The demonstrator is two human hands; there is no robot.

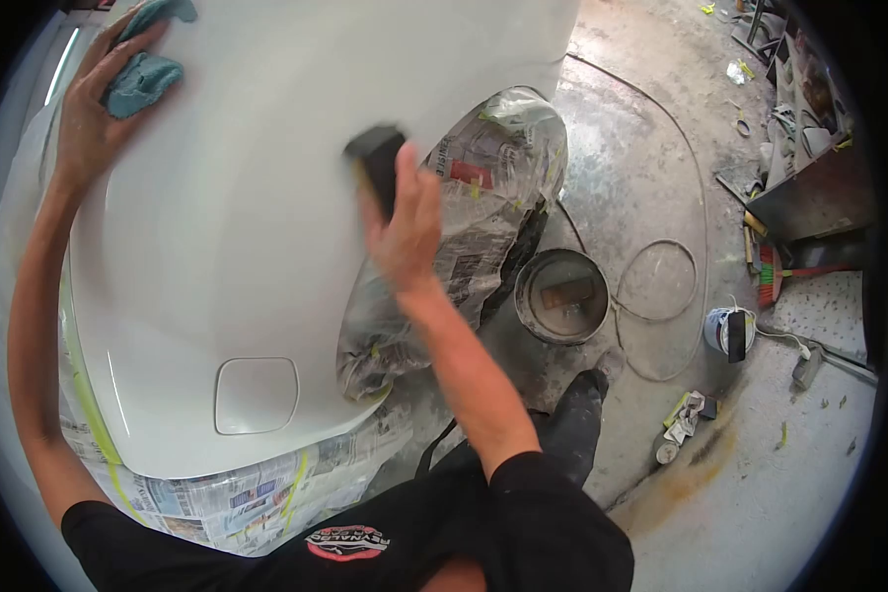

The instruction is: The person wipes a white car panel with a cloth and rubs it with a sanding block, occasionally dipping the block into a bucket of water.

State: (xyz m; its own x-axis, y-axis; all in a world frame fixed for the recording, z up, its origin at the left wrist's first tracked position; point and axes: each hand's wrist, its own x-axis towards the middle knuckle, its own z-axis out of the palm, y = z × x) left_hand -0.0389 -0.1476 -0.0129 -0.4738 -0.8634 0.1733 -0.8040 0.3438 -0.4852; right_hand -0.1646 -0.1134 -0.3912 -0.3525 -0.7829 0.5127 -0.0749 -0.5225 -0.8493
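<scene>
My left hand (94,123) is closed around a wet-looking teal cloth (146,87) and rests at the upper left of a white car body panel (217,247). Parts of the cloth stick out on both sides of the fingers. Over the panel's right side, my right hand (407,232) grips a dark sanding block (380,170), blurred by motion. The block's underside is hidden, so contact with the paint cannot be made out. A fuel door (257,395) lies lower on the panel. Beside my right hand, newspaper and plastic masking (474,237) covers the wheel area.
A round bucket (525,321) of murky water with a brown block (567,293) in it stands on the floor. A hose (701,197) loops nearby. Farther right are a white pail (717,331), a broom (770,276) and a metal cabinet (814,187). Taped newspaper (257,493) borders the panel's bottom.
</scene>
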